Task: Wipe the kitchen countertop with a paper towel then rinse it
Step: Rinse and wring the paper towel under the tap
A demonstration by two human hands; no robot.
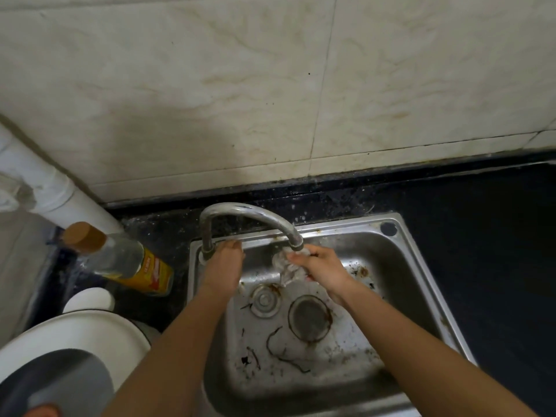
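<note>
My right hand (323,267) grips a wet, crumpled paper towel (290,270) right under the spout of the curved chrome faucet (255,215), above the steel sink (421,266). My left hand (224,260) rests at the faucet's base with its fingers curled around something there; the handle itself is hidden under the hand. The dark countertop (481,221) surrounds the sink.
A clear bottle with a brown cap and yellow label (120,260) stands left of the sink. A white lid (90,299) and a white appliance with a grey top (69,356) sit at bottom left. Sink floor holds a drain (310,319), a strainer (265,300) and debris. A white pipe (60,188) runs at the left wall.
</note>
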